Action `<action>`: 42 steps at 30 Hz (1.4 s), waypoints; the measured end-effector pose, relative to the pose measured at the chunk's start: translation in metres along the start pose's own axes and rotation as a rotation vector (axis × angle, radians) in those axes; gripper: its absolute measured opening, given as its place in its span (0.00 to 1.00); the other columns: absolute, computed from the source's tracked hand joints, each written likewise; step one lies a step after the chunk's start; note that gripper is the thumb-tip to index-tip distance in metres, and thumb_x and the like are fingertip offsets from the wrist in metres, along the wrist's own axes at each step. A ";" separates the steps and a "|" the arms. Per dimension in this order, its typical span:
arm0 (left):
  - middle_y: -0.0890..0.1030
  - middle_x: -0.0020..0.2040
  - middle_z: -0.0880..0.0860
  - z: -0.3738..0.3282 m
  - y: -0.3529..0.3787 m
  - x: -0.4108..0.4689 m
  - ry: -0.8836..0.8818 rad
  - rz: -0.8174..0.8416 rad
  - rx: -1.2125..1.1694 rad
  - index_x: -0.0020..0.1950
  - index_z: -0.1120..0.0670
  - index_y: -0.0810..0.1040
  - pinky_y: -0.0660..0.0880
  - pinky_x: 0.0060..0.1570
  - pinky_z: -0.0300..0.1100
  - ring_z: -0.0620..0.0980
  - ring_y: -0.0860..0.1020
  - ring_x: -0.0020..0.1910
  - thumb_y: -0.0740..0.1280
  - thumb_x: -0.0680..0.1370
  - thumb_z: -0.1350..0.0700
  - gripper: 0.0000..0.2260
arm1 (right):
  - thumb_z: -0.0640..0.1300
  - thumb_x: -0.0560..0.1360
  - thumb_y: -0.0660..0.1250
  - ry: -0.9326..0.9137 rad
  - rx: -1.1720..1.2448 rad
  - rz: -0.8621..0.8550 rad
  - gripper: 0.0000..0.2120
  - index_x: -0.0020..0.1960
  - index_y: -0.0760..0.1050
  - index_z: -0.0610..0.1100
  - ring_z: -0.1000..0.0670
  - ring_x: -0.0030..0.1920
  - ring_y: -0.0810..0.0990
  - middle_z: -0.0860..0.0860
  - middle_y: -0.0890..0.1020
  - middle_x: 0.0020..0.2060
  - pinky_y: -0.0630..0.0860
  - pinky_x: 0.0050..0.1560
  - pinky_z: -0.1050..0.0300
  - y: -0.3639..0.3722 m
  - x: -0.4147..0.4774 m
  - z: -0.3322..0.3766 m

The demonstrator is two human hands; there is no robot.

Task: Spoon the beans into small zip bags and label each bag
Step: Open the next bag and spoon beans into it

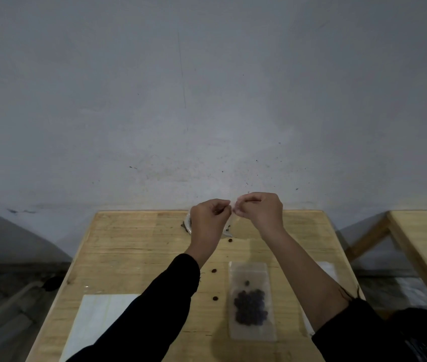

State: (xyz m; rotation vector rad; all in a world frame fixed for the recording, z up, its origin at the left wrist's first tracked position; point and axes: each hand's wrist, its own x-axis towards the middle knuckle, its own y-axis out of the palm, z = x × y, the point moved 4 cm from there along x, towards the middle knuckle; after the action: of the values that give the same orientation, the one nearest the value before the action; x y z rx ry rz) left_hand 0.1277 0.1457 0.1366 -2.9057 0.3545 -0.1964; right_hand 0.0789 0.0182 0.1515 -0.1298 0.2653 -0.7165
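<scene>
In the head view we hold a clear empty zip bag [235,226] above the far end of the surface [128,244]. Our left hand [208,218] and right hand [262,210] are side by side, and the fingers [222,205] of each are curled, pinching its top edge. We judge this to be opening the mouth. To do it well, we take one lip per hand, peel gently, and hold the mouth near the dish [188,223] half hidden behind the left hand. A filled bag [251,330] of beans [250,307] lies flat nearer us. Loose beans [214,270] dot the wood, so we spoon low. We cannot tell whether the filled bag carries a label.
</scene>
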 end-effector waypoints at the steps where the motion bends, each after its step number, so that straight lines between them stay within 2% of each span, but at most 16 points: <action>1: 0.83 0.38 0.50 0.001 -0.001 0.001 -0.002 -0.011 0.007 0.48 0.62 0.83 0.76 0.42 0.30 0.36 0.80 0.36 0.71 0.72 0.66 0.06 | 0.27 0.66 0.71 0.002 0.009 -0.002 0.08 0.33 0.82 0.39 0.44 0.38 0.85 0.41 0.84 0.35 0.83 0.45 0.51 0.000 -0.001 0.000; 5: 0.83 0.37 0.50 0.004 -0.001 0.005 0.000 -0.051 0.059 0.45 0.60 0.84 0.77 0.42 0.32 0.41 0.81 0.38 0.71 0.72 0.66 0.05 | 0.29 0.67 0.72 -0.051 -0.048 -0.019 0.06 0.36 0.81 0.38 0.44 0.37 0.85 0.40 0.84 0.35 0.83 0.44 0.52 0.003 -0.004 0.005; 10: 0.84 0.41 0.54 0.004 0.004 0.011 -0.080 -0.040 -0.015 0.47 0.61 0.83 0.78 0.44 0.33 0.44 0.82 0.40 0.71 0.72 0.66 0.05 | 0.33 0.66 0.72 -0.094 -0.163 -0.048 0.06 0.34 0.82 0.43 0.49 0.37 0.84 0.47 0.84 0.31 0.82 0.46 0.52 0.005 0.000 0.005; 13: 0.83 0.42 0.53 0.000 0.005 0.009 -0.051 -0.003 -0.030 0.51 0.62 0.83 0.78 0.46 0.31 0.44 0.82 0.42 0.70 0.73 0.66 0.07 | 0.35 0.67 0.72 -0.044 -0.152 0.028 0.01 0.37 0.82 0.38 0.46 0.37 0.84 0.42 0.84 0.33 0.83 0.44 0.54 0.002 0.000 0.005; 15: 0.84 0.44 0.54 0.000 0.005 0.009 -0.034 0.011 -0.019 0.52 0.62 0.82 0.77 0.45 0.31 0.43 0.81 0.42 0.70 0.74 0.65 0.08 | 0.33 0.68 0.72 -0.018 -0.093 0.090 0.01 0.38 0.82 0.35 0.46 0.36 0.84 0.39 0.84 0.36 0.82 0.39 0.59 0.002 -0.002 0.007; 17: 0.83 0.43 0.55 0.002 0.004 0.009 -0.016 0.055 0.023 0.52 0.63 0.82 0.77 0.44 0.30 0.40 0.80 0.41 0.71 0.73 0.65 0.08 | 0.31 0.70 0.70 -0.007 -0.077 0.127 0.03 0.38 0.81 0.35 0.48 0.34 0.83 0.40 0.83 0.35 0.80 0.35 0.64 0.001 -0.003 0.008; 20: 0.82 0.42 0.54 0.003 0.005 0.012 0.001 0.138 0.103 0.53 0.63 0.81 0.77 0.42 0.28 0.41 0.80 0.38 0.71 0.73 0.65 0.10 | 0.29 0.71 0.68 -0.012 -0.107 0.164 0.05 0.39 0.81 0.34 0.49 0.34 0.82 0.42 0.82 0.35 0.79 0.33 0.67 -0.002 -0.004 0.007; 23: 0.83 0.40 0.54 -0.002 0.006 0.015 0.056 0.165 0.192 0.49 0.63 0.83 0.78 0.42 0.34 0.45 0.80 0.37 0.71 0.72 0.65 0.07 | 0.27 0.71 0.66 -0.047 -0.169 0.153 0.05 0.40 0.81 0.31 0.51 0.30 0.81 0.41 0.82 0.34 0.77 0.31 0.68 -0.003 -0.004 0.007; 25: 0.83 0.39 0.55 -0.003 0.006 0.017 0.076 0.142 0.221 0.46 0.64 0.83 0.78 0.41 0.36 0.47 0.80 0.37 0.71 0.72 0.65 0.05 | 0.27 0.70 0.65 -0.093 -0.222 0.122 0.07 0.39 0.82 0.32 0.50 0.30 0.81 0.40 0.82 0.33 0.80 0.33 0.64 -0.001 -0.004 0.006; 28: 0.80 0.35 0.50 -0.002 0.009 0.015 0.081 0.135 0.249 0.44 0.63 0.84 0.77 0.39 0.37 0.46 0.79 0.36 0.71 0.71 0.65 0.03 | 0.29 0.69 0.67 -0.141 -0.301 0.085 0.08 0.36 0.83 0.36 0.44 0.33 0.84 0.41 0.83 0.31 0.83 0.41 0.53 0.004 -0.004 0.005; 30: 0.80 0.33 0.51 0.003 0.008 0.015 0.056 0.123 0.282 0.41 0.63 0.83 0.77 0.38 0.40 0.46 0.78 0.34 0.70 0.71 0.67 0.03 | 0.28 0.68 0.67 -0.127 -0.319 0.073 0.10 0.33 0.82 0.38 0.44 0.33 0.84 0.43 0.82 0.29 0.83 0.42 0.50 0.003 -0.005 0.003; 32: 0.81 0.34 0.54 0.013 -0.003 0.020 0.011 0.054 0.301 0.39 0.64 0.83 0.75 0.33 0.33 0.45 0.77 0.31 0.68 0.71 0.69 0.05 | 0.28 0.69 0.66 -0.083 -0.302 0.075 0.11 0.33 0.81 0.39 0.45 0.32 0.83 0.44 0.82 0.30 0.83 0.43 0.49 0.002 -0.007 0.000; 34: 0.83 0.38 0.56 0.018 -0.016 0.027 -0.004 0.031 0.298 0.42 0.64 0.83 0.72 0.33 0.25 0.45 0.78 0.34 0.68 0.72 0.69 0.05 | 0.28 0.69 0.66 -0.057 -0.299 0.079 0.12 0.31 0.80 0.40 0.45 0.31 0.83 0.44 0.82 0.30 0.83 0.43 0.48 0.001 -0.012 -0.003; 36: 0.84 0.40 0.56 0.017 -0.017 0.029 0.034 0.096 0.301 0.44 0.62 0.84 0.73 0.37 0.25 0.45 0.78 0.36 0.69 0.72 0.67 0.05 | 0.29 0.69 0.66 -0.030 -0.318 0.080 0.11 0.31 0.80 0.38 0.45 0.31 0.83 0.41 0.83 0.31 0.83 0.42 0.46 -0.001 -0.012 -0.004; 39: 0.84 0.46 0.57 0.006 -0.007 0.019 0.107 0.244 0.304 0.51 0.60 0.83 0.78 0.47 0.38 0.46 0.80 0.41 0.68 0.75 0.63 0.07 | 0.31 0.69 0.68 0.000 -0.350 0.116 0.04 0.37 0.80 0.31 0.47 0.30 0.83 0.39 0.83 0.33 0.83 0.42 0.47 -0.006 -0.006 0.004; 42: 0.78 0.61 0.56 -0.001 -0.004 0.007 0.159 0.419 0.307 0.68 0.53 0.73 0.74 0.59 0.46 0.49 0.77 0.55 0.64 0.79 0.56 0.17 | 0.33 0.69 0.68 -0.007 -0.396 0.182 0.04 0.38 0.81 0.33 0.46 0.32 0.84 0.41 0.84 0.32 0.83 0.42 0.53 -0.012 -0.002 0.017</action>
State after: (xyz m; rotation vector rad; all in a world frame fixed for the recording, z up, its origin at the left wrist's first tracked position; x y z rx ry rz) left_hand 0.1352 0.1477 0.1396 -2.4541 0.8628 -0.3757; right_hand 0.0749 0.0108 0.1711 -0.4789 0.4051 -0.4755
